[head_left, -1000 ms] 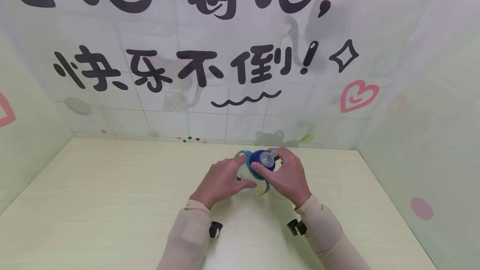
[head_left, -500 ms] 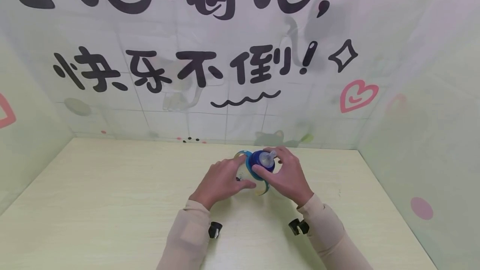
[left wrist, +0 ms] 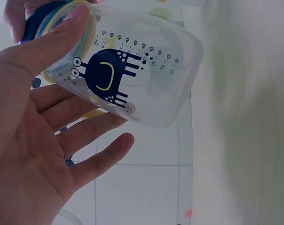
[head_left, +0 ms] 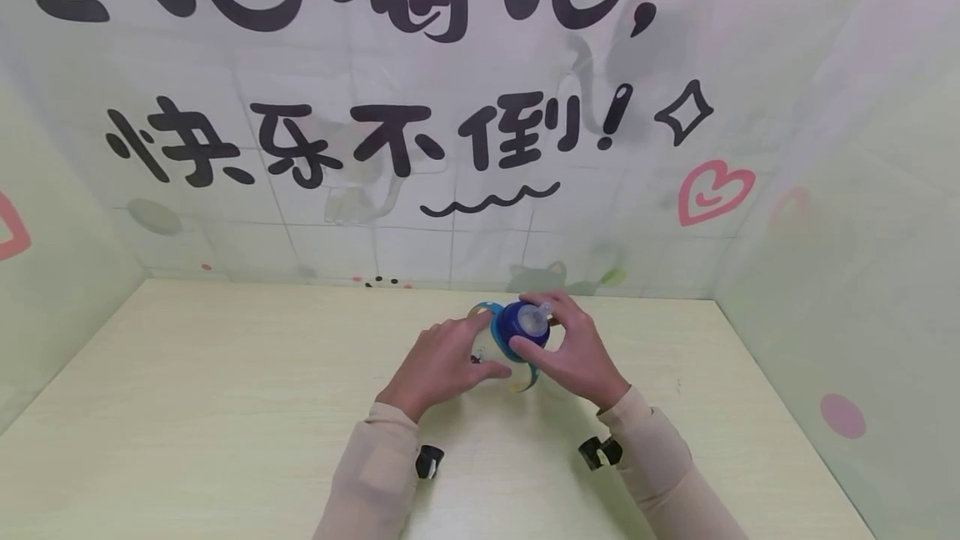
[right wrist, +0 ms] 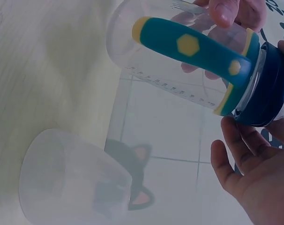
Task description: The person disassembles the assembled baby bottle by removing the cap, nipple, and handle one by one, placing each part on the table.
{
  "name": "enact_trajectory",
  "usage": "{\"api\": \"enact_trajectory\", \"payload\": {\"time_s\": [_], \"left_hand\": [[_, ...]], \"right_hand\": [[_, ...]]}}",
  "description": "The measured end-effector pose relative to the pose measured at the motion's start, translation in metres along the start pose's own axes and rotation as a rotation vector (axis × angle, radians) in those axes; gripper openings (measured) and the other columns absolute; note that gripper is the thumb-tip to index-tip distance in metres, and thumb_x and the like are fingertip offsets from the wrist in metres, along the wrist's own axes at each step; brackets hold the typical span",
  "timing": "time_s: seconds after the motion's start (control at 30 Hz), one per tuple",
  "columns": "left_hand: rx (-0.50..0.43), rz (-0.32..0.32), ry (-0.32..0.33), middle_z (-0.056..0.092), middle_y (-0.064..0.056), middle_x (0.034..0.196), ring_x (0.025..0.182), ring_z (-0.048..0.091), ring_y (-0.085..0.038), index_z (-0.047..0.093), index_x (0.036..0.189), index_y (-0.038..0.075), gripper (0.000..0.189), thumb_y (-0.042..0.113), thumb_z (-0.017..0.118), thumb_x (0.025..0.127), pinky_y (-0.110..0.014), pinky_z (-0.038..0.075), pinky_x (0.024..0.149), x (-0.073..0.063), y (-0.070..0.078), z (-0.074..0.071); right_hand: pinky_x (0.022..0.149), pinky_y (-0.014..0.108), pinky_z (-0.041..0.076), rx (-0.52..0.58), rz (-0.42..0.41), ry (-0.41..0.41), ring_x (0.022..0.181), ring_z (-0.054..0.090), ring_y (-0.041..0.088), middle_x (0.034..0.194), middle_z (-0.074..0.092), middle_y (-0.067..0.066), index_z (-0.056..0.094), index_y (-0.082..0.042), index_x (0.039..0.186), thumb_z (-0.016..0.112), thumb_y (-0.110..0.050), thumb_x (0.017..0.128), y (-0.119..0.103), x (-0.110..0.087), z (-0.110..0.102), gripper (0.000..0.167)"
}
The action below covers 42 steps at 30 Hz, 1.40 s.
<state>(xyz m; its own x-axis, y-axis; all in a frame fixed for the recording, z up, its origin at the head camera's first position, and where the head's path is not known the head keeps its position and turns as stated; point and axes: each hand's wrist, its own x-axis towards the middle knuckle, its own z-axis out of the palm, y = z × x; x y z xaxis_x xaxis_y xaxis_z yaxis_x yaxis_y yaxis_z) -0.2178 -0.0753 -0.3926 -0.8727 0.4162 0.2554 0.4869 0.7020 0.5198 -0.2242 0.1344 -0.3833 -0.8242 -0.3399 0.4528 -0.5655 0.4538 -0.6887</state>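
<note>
Two hands share one bottle [left wrist: 144,70], which is above the table [head_left: 225,398]. Its long axis is tilted, with the teat [head_left: 534,321] pointing up and toward the person's right. The left hand [head_left: 442,363] holds the body between thumb and fingers, the smallest finger stretched away. The right hand [head_left: 583,354] is nearer to the teat; its thumb and fingertips, partly opened, grip around the dark blue collar [right wrist: 263,89]. Whether the base touches the table, one cannot tell.
</note>
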Motion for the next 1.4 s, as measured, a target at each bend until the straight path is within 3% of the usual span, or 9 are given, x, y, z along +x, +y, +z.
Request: {"api": "enact_trajectory", "payload": {"time_s": [0.7,0.87,1.17,1.4], "left_hand": [[-0.025,0.011,-0.015,0.072,-0.01,0.109,0.088,0.068,-0.026,0.06,0.13,0.007,0.064,0.04,0.083,0.08,-0.049,0.053,0.081,0.0,0.0,0.001],[-0.012,0.005,-0.015,0.072,-0.008,0.108,0.089,0.069,-0.025,0.06,0.129,0.008,0.064,0.045,0.081,0.081,-0.047,0.054,0.08,0.0,0.001,0.0],[0.011,-0.002,-0.014,0.071,-0.005,0.104,0.082,0.067,-0.02,0.061,0.127,0.01,0.062,0.047,0.08,0.081,-0.044,0.055,0.077,0.0,0.001,-0.001],[0.028,-0.002,0.008,0.068,-0.001,0.091,0.074,0.063,-0.018,0.062,0.121,0.012,0.058,0.047,0.082,0.079,-0.042,0.053,0.071,0.001,0.0,-0.001]], "right_hand": [[0.09,0.04,0.047,0.095,0.001,-0.077,0.112,0.056,0.024,0.128,0.058,0.009,0.058,-0.01,0.137,0.073,-0.013,0.088,0.002,-0.001,-0.004,0.051],[0.088,0.041,0.046,0.05,0.009,-0.034,0.112,0.056,0.023,0.128,0.058,0.007,0.055,-0.01,0.14,0.075,-0.018,0.087,-0.001,-0.002,-0.001,0.057],[0.091,0.049,0.046,-0.049,0.119,0.064,0.115,0.056,0.026,0.127,0.059,0.008,0.058,-0.01,0.137,0.078,-0.032,0.085,-0.008,-0.002,0.006,0.06],[0.073,0.036,0.045,-0.142,0.15,0.163,0.09,0.055,0.019,0.108,0.064,0.003,0.067,-0.008,0.123,0.08,-0.041,0.081,-0.013,-0.003,0.01,0.054]]}}
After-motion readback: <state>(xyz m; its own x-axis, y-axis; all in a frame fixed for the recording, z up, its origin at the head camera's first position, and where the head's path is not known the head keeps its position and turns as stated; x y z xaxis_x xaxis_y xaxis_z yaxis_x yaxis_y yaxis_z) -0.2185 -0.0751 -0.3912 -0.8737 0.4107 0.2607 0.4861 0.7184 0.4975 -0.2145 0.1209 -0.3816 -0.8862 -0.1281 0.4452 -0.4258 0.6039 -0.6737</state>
